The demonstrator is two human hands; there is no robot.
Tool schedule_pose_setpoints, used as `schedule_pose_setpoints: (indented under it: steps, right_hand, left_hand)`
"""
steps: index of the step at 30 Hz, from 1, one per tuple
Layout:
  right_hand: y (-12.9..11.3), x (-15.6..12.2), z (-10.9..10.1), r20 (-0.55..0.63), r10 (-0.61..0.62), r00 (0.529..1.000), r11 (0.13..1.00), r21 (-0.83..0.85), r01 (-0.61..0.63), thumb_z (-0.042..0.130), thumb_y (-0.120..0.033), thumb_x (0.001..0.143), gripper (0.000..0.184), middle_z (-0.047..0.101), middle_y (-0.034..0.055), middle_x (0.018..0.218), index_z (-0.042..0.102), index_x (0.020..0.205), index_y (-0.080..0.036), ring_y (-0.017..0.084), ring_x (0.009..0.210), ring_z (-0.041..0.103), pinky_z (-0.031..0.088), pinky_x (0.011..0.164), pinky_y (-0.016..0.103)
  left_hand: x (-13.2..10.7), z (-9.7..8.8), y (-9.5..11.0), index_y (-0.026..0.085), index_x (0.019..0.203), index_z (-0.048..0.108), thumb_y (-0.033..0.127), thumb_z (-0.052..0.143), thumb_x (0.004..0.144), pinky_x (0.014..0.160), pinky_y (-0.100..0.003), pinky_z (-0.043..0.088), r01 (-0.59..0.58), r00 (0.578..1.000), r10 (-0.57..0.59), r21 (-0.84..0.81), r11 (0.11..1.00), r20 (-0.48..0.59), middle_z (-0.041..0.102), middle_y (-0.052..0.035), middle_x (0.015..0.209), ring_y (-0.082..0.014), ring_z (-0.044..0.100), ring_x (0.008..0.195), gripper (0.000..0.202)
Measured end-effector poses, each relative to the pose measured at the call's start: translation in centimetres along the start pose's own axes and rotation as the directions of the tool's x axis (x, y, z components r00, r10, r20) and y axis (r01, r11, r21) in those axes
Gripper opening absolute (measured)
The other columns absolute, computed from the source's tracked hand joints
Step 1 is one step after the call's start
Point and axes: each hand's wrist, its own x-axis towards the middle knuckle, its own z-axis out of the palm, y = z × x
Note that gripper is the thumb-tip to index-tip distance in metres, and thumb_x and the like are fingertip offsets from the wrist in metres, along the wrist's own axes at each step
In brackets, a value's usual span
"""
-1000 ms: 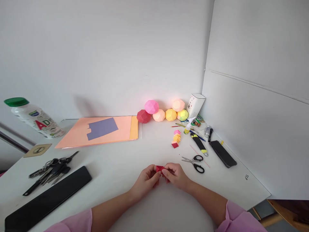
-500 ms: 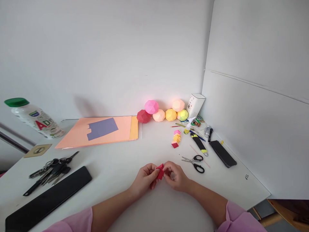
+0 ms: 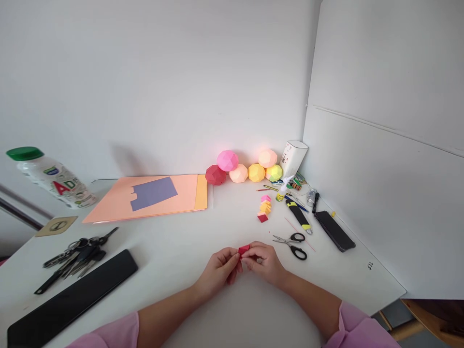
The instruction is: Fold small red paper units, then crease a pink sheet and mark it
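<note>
A small folded piece of red paper [image 3: 244,249] is pinched between my two hands, above the front middle of the table. My left hand [image 3: 223,265] grips its left side, thumb in front. The fingers of my right hand [image 3: 265,262] close on its right side and cover part of it. Beyond my hands, small folded paper pieces [image 3: 266,207] in pink, yellow, orange and red lie in a short row. Scissors [image 3: 293,241] with black handles lie to the right of my right hand, blades partly apart.
Faceted paper balls [image 3: 227,160] stand along the wall. Rightward lie a glue bottle [image 3: 280,193], a utility knife [image 3: 298,215] and a black phone [image 3: 334,230]. Coloured paper sheets [image 3: 108,198], keys [image 3: 81,253], a long black case [image 3: 74,299] and a white bottle [image 3: 54,179] occupy the left.
The red paper has been turned and less of it shows between my fingers. My right hand has shifted slightly left, its fingers closer to my left hand.
</note>
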Motion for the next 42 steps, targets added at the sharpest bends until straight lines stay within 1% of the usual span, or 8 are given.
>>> schedule_pose_setpoints:
  steps: [5,11,15,20,25,29,34,42]
  right_hand:
    - [-1.1,0.0,0.2,-0.016,0.127,0.992,0.98,0.156,-0.123,0.064,-0.03,0.077,0.014,0.059,0.0022,0.074,0.066,0.072,-0.017,0.009,0.049,0.052,0.049,0.048,0.026]
    - [-1.6,-0.1,0.1,0.0,0.204,0.979,0.961,0.189,-0.201,0.064,-0.029,0.076,0.015,0.058,-0.0002,0.068,0.062,0.07,-0.016,0.009,0.046,0.053,0.046,0.046,0.025]
    - [-1.1,-0.3,0.3,0.035,0.236,0.971,0.942,0.238,-0.238,0.061,-0.032,0.079,0.016,0.057,-0.0024,0.065,0.056,0.08,-0.017,0.009,0.046,0.053,0.046,0.047,0.025]
    - [-0.3,-0.2,0.3,0.047,0.258,0.965,0.892,0.374,-0.256,0.063,-0.033,0.079,0.026,0.055,-0.0024,0.08,0.045,0.094,-0.021,0.009,0.055,0.054,0.047,0.051,0.024]
    - [-0.6,-0.1,0.0,0.162,0.249,0.955,0.922,0.261,-0.285,0.058,-0.031,0.082,0.015,0.056,0.0002,0.074,0.055,0.083,-0.017,0.01,0.06,0.051,0.043,0.055,0.024]
    - [-0.6,-0.1,0.2,0.143,0.272,0.952,0.931,0.21,-0.297,0.058,-0.022,0.076,0.007,0.056,-0.0008,0.068,0.055,0.075,-0.016,0.01,0.058,0.048,0.039,0.054,0.024]
    - [-0.5,-0.1,0.3,0.091,0.289,0.953,0.952,0.08,-0.297,0.057,-0.014,0.065,0.003,0.051,-0.0028,0.06,0.054,0.065,-0.015,0.008,0.052,0.042,0.033,0.048,0.022]
    - [-0.8,0.2,-0.4,0.1,0.301,0.948,0.94,0.135,-0.312,0.055,-0.016,0.066,0.009,0.047,-0.0053,0.051,0.046,0.062,-0.018,0.008,0.044,0.043,0.032,0.042,0.021]
  left_hand:
    - [-0.2,-0.1,-0.1,0.017,0.069,0.054,0.057,0.049,0.082,0.046,-0.022,0.027,0.001,1.0,-0.003,0.058,0.998,0.024,0.048,0.0053,0.048,-0.0077,0.04,0.041,0.042]
    - [-0.5,0.1,0.3,0.017,0.074,0.053,0.058,0.056,0.077,0.046,-0.021,0.029,0.012,1.0,-0.013,0.079,0.997,0.021,0.057,0.0031,0.064,-0.0061,0.042,0.044,0.041]
    - [-0.3,0.2,0.2,0.018,0.07,0.05,0.059,0.052,0.079,0.045,-0.021,0.028,0.02,1.0,-0.02,0.092,0.996,-0.001,0.052,0.0048,0.056,-0.0063,0.041,0.042,0.043]
    - [-0.3,0.0,-0.2,0.018,0.07,0.048,0.056,0.05,0.082,0.046,-0.021,0.029,0.006,1.0,-0.005,0.063,0.998,-0.01,0.052,0.0052,0.056,-0.0061,0.04,0.042,0.04]
    - [-0.3,0.1,-0.3,0.018,0.071,0.046,0.056,0.052,0.08,0.045,-0.021,0.028,0.004,1.0,-0.004,0.079,0.997,0.001,0.053,0.005,0.062,-0.0058,0.04,0.043,0.039]
    - [-0.2,0.2,-0.5,0.019,0.068,0.044,0.051,0.053,0.08,0.045,-0.021,0.026,-0.01,1.0,0.007,0.144,0.99,0.02,0.046,0.0075,0.052,-0.0064,0.035,0.043,0.035]
    - [-0.4,0.2,-0.8,0.02,0.065,0.041,0.04,0.053,0.079,0.045,-0.021,0.025,-0.04,0.998,0.033,0.182,0.982,0.044,0.045,0.0072,0.052,-0.0066,0.033,0.045,0.027]
    - [-0.4,0.1,-0.2,0.021,0.065,0.037,0.042,0.052,0.078,0.045,-0.021,0.026,-0.002,1.0,0.002,0.158,0.987,0.004,0.045,0.0078,0.05,-0.0072,0.038,0.043,0.029]
